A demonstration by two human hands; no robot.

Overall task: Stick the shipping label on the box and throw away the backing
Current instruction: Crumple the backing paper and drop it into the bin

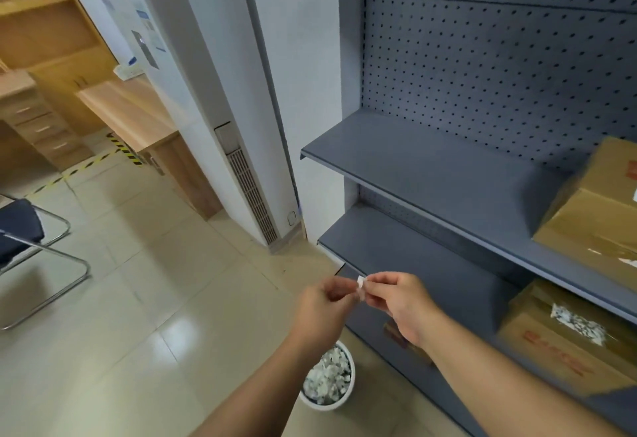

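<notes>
Head view: both hands, left hand and right hand, pinch a small white paper above the white bin on the shiny tile floor, beside grey shelves holding a brown box.

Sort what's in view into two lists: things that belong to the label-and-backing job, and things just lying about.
Part of the job:
- small white paper piece, pinched between left hand and right hand
- cardboard box on the middle shelf
- white bin full of paper scraps, on the floor below the hands

Just lying about:
- lower box
- black chair
- wooden desk
</notes>
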